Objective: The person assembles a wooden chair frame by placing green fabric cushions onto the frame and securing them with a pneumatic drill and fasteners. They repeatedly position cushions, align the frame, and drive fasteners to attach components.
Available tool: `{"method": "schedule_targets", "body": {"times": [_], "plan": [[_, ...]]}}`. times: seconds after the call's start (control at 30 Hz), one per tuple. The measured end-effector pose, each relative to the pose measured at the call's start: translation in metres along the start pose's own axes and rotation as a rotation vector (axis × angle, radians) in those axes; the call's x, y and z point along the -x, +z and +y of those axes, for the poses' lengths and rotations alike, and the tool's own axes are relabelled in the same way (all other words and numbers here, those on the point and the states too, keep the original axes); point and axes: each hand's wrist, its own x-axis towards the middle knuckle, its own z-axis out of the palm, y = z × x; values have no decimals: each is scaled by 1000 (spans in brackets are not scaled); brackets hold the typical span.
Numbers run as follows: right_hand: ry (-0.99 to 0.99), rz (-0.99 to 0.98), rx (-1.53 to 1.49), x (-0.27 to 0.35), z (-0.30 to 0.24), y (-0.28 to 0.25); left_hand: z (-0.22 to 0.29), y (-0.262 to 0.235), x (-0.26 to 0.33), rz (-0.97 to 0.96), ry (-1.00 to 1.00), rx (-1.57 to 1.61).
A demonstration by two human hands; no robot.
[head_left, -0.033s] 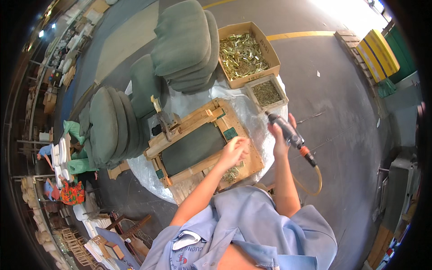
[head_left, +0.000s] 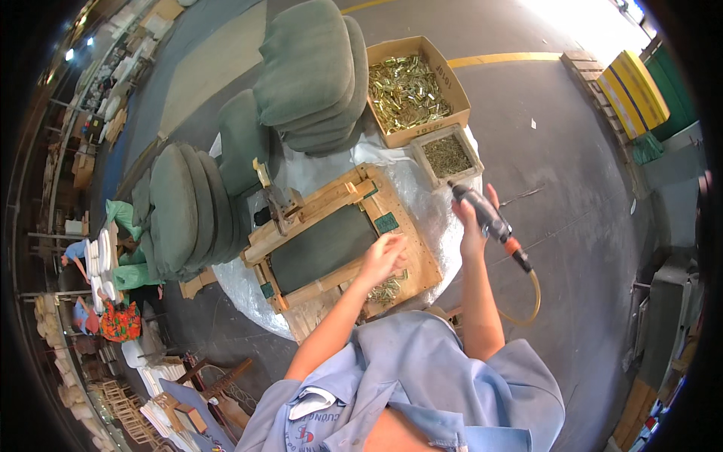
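Observation:
My right hand [head_left: 472, 235] grips a dark power screwdriver [head_left: 493, 224] with an orange band and a yellowish hose. Its tip points up and left, close to the small wooden tray [head_left: 461, 172] of small screws. My left hand [head_left: 382, 260] hovers over the right part of a wooden jig [head_left: 320, 287]. Its fingers are curled together; whatever they may hold is hidden. Inside the jig lies a flat dark green panel [head_left: 324, 247]. Beside my left hand, a loose pile of small metal fittings [head_left: 387, 291] rests on the wood. A metal clamp [head_left: 280, 213] sits at the jig's far left side.
A cardboard box [head_left: 454, 89] of shiny metal fittings stands at the back of the plastic-covered round table [head_left: 252, 301]. Green cushions are stacked at the far side [head_left: 305, 71] and left [head_left: 177, 211]. The hose [head_left: 537, 301] hangs at right. People and shelving are farther left.
My right hand and the screwdriver have shifted slightly to the right. My left hand has moved a little left and toward me.

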Motion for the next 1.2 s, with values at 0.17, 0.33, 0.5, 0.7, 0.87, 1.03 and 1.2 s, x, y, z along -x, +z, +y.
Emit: {"method": "schedule_targets", "body": {"times": [0.17, 0.33, 0.5, 0.7, 0.87, 1.03, 1.2], "plan": [[-1, -12, 129, -64, 34, 11, -97, -60, 35, 231, -188, 77], [39, -28, 169, -72, 52, 9, -114, -42, 54, 216, -285, 229], [18, -47, 136, -79, 63, 11, -102, -33, 41, 100, -231, 198], [78, 1, -5, -71, 45, 9, -82, -34, 18, 138, -162, 220], [126, 9, -47, -59, 32, 1, -69, -23, 6, 84, -153, 177], [161, -46, -127, -29, 5, 6, -53, -22, -6, 61, -135, 247], [237, -217, -210, 17, -33, 10, -12, -39, -24, 119, -28, 332]]}}
